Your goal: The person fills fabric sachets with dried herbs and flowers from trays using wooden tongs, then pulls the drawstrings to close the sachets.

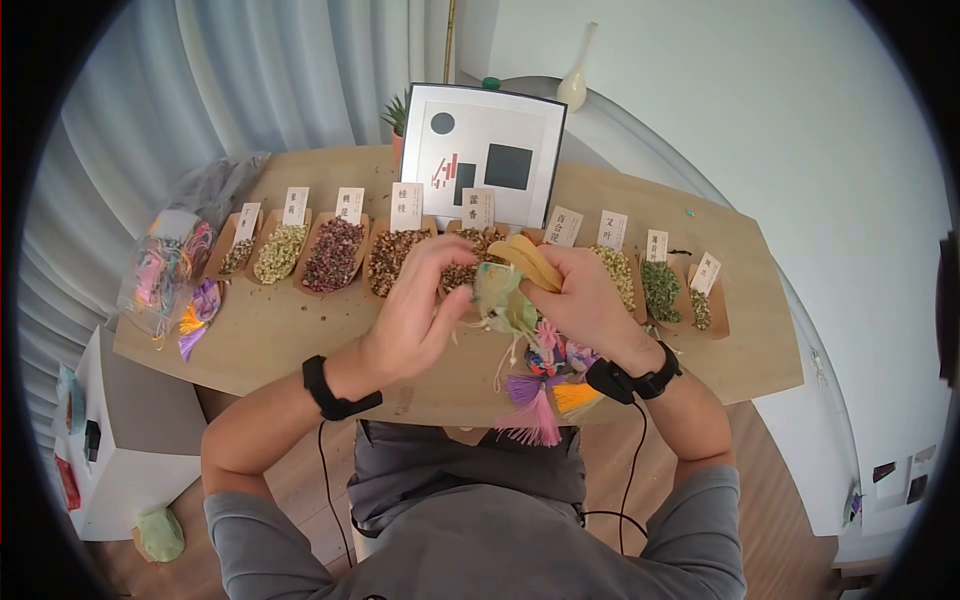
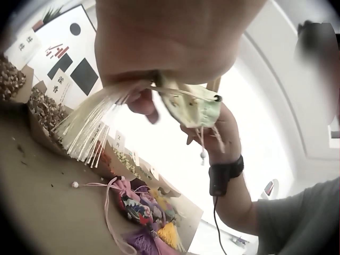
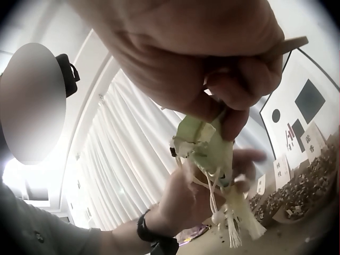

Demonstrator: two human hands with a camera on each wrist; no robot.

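Pale green cloth makes up the pouch (image 1: 508, 300), which is up over the table (image 1: 750, 375) between the hands. The right hand (image 1: 600, 308) pinches it between thumb and fingers, and those curled fingers also hold a wooden tool (image 1: 537, 262), apparently so one hand can manage both. The left hand (image 1: 405, 320) is just beside, fingers spread and slightly bent, perhaps to steady the cloth; whether it touches cannot be told. A pale tassel (image 2: 87, 127) hangs free. Trays (image 1: 716, 322) line up behind, their cards (image 1: 407, 205) upright, presumably for easy reading. Other pouches (image 1: 545, 350) lie by the near edge, seemingly set aside from the trays.
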